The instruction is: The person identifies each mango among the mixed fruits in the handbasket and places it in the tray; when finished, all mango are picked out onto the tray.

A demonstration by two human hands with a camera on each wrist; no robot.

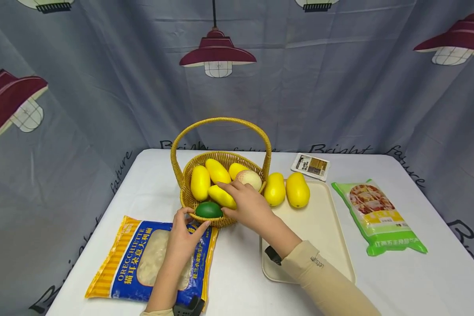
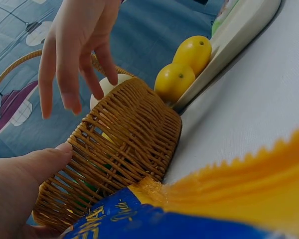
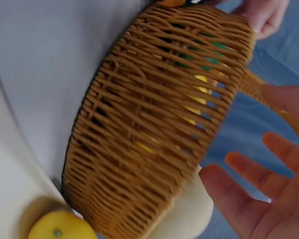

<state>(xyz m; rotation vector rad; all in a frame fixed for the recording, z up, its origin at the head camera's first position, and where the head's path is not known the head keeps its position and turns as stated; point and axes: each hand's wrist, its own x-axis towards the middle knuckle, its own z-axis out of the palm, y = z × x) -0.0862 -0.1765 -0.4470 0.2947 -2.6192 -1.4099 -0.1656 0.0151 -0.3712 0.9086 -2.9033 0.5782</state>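
A woven basket [image 1: 226,221] with a tall arched handle holds several yellow oval fruits [image 1: 200,183], a pale round fruit [image 1: 249,179] with a speckled top and a dark green oval fruit [image 1: 208,210] at the front. My left hand [image 1: 184,237] grips the basket's front-left rim, thumb lying on the weave in the left wrist view. Over the basket's right side reaches my right hand [image 1: 250,204], its fingers spread above a yellow fruit and its thumb beside the green one. In the left wrist view those right fingers [image 2: 70,74] hang loose with nothing between them.
Under my left forearm lies a blue and yellow pasta bag [image 1: 142,259], its edge against the basket. Two yellow fruits [image 1: 298,190] rest at the far end of a cream tray [image 1: 312,245]. Farther right are a green food bag [image 1: 379,215] and a small flat packet [image 1: 310,166].
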